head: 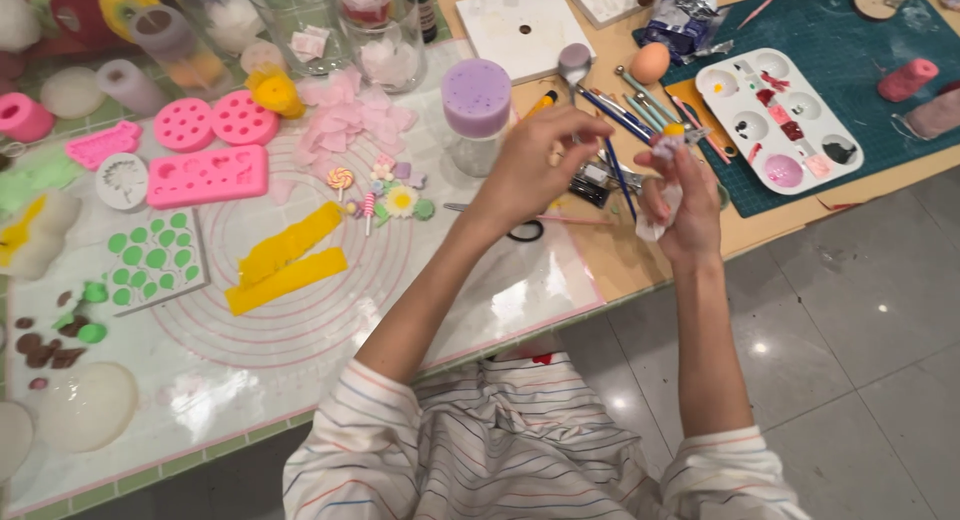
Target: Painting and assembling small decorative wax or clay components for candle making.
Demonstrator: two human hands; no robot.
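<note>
Hands meet above the table edge at about two o'clock from the person's striped shirt (520,440): the right hand (680,205) is closed around a crumpled white tissue (655,220) with a small yellow-tipped piece (674,131) poking out at its fingertips, while the left hand (535,165) has its fingers pinched together on something thin beside it; what exactly it grips I cannot tell. Judging from the table, much modelling seems done already: tiny finished lollipops and a daisy (385,195) lie at nine o'clock of the left hand, two yellow strips (285,260) further toward eight o'clock, and green dots fill a white tile (155,260). The paint palette (780,120) at two o'clock of the right hand carries used colours, so the small piece seems to be at a finishing stage, not yet set down with the others.
</note>
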